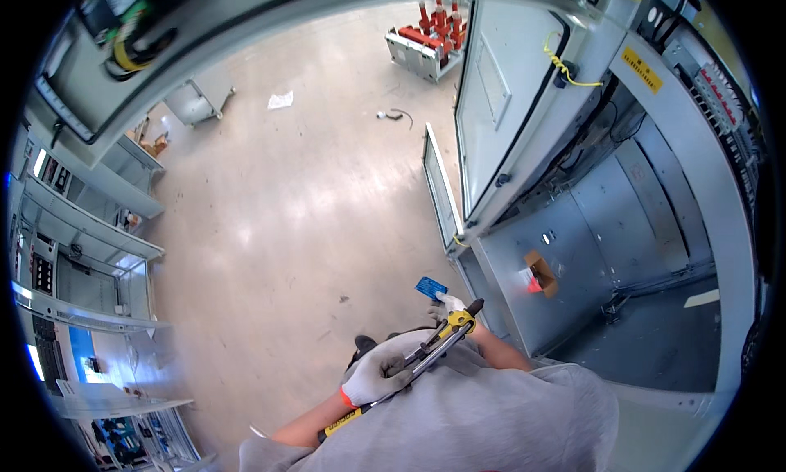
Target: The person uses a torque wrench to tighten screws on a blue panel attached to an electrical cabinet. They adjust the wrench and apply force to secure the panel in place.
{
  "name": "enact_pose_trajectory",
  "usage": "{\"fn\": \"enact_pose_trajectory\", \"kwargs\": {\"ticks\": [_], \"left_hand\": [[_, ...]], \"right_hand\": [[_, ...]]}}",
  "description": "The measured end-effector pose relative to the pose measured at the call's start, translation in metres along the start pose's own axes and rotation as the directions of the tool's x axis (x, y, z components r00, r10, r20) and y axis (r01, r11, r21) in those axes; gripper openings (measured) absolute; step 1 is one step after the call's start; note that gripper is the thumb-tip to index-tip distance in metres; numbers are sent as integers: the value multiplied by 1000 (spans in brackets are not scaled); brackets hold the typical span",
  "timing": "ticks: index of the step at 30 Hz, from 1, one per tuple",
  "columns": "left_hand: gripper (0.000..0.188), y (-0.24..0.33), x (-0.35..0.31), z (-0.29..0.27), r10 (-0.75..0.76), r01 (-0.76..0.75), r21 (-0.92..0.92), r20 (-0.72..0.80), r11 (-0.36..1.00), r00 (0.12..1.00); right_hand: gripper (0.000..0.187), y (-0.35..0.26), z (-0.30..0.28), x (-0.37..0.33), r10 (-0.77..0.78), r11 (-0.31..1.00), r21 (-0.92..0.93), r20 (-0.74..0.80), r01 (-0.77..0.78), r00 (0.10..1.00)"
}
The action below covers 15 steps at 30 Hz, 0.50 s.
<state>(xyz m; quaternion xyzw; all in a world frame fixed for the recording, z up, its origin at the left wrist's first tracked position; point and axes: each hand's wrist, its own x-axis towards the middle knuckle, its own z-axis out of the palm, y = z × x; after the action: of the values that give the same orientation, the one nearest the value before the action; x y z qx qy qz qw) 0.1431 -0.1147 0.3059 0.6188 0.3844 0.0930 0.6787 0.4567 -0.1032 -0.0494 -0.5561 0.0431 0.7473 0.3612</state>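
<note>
A grey glove with an orange cuff covers my left hand point(375, 377), which is closed on a long-handled hand riveter point(426, 353). The tool lies slantwise across my front, its yellow head and dark tip up to the right and a yellow-and-black handle down to the left. Beyond the tool's head, my gloved right hand point(448, 305) grips a small flat blue packet point(431, 288) by its near edge. Part of the right hand is hidden behind the riveter's head.
An open cabinet point(565, 259) stands at my right, with a small cardboard box point(541, 274) inside and a door point(499, 95) swung outward. More cabinets point(90, 251) line the left. On the floor lie a paper sheet point(280, 100) and a dark cable piece point(401, 116); red-topped equipment point(427, 46) stands far off.
</note>
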Motion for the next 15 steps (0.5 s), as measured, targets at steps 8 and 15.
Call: {"fn": "enact_pose_trajectory", "kwargs": {"ticks": [8, 15], "left_hand": [[42, -99, -78, -77, 146, -180, -221, -159, 959, 976], [37, -111, -180, -126, 49, -148, -269, -345, 952, 937]], "right_hand": [[30, -10, 276, -105, -94, 989, 148, 547, 14, 832], [27, 81, 408, -149, 246, 939, 59, 575, -340, 781]]}}
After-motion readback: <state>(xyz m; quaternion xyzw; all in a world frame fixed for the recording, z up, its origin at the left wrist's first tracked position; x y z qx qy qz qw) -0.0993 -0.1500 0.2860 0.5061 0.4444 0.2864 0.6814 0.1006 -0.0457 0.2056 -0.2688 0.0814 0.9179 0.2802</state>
